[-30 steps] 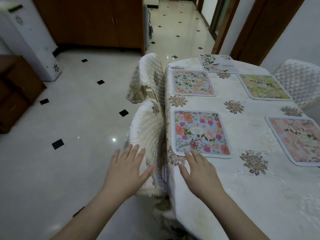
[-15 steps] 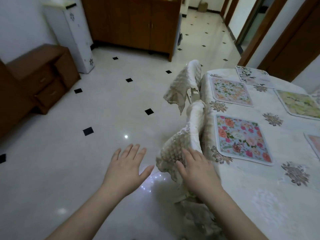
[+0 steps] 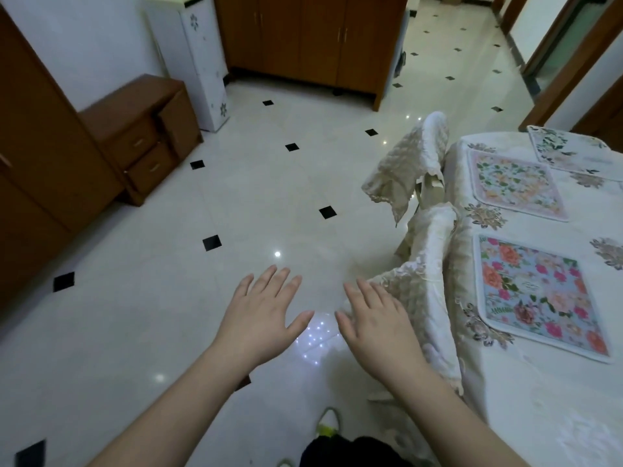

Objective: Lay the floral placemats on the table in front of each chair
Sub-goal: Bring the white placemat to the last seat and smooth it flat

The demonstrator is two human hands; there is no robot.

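A blue floral placemat [image 3: 539,294] lies on the table [image 3: 546,392] in front of the near covered chair [image 3: 424,264]. A pale pink floral placemat [image 3: 515,183] lies beyond it, in front of the far covered chair [image 3: 411,160]. A white leafy placemat [image 3: 569,153] sits at the table's far end. My left hand [image 3: 266,315] hovers over the floor, fingers spread, holding nothing. My right hand [image 3: 374,325] is spread too, empty, just left of the near chair's lace cover.
White tiled floor [image 3: 236,203] with black diamonds fills the left and middle. A brown drawer unit [image 3: 145,129], a white cabinet [image 3: 199,62] and a wooden cupboard [image 3: 310,42] line the far walls. My shoe [image 3: 327,423] shows at the bottom.
The view has swung left, away from the table toward the floor. My right hand has left the table edge and the chair back; both hands now hover over the floor.
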